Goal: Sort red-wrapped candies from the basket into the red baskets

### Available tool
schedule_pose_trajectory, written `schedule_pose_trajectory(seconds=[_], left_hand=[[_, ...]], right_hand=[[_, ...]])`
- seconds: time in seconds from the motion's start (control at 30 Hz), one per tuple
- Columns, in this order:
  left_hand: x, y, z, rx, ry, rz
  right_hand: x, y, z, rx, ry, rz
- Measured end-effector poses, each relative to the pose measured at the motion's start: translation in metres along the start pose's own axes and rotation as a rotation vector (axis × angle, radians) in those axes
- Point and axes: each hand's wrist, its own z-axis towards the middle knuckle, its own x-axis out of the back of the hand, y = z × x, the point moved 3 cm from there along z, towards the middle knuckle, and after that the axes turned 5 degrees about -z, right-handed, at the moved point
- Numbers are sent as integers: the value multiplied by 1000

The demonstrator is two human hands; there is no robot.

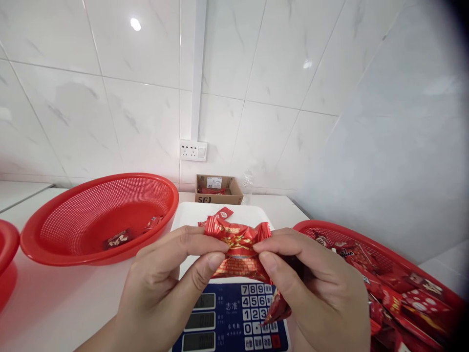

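Observation:
Between both hands, a red wrapped candy (240, 231) with gold lettering and crimped ends is held up over a scale (231, 322). My left hand (157, 288) pinches its left side between thumb and fingers. On the other side, my right hand (326, 288) grips the right end in the same way. A darker red wrapper (277, 308) hangs below my right hand's fingers; how it is held is hidden. Behind the candy, a small red packet (223, 213) lies on the scale's white pan (186, 211). The scale's blue panel has number keys and three displays.
At the left stands a red perforated basket (91, 195) with a few packets inside; part of another red basket (7, 239) shows beside it. A basket (311, 225) full of red packets is at the right. A small cardboard box (236, 193) sits near the tiled wall.

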Motion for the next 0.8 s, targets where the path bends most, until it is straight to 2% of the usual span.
schedule_pose_trajectory(seconds=[0.37, 0.63, 0.8], left_hand=[[0, 0, 0, 14, -33, 22], [-6, -5, -3, 175, -124, -246], [-6, -7, -2, 167, -61, -286]], right_hand=[[0, 1, 2, -5, -43, -11], [3, 4, 2, -40, 14, 15], [2, 8, 4, -22, -10, 48]])
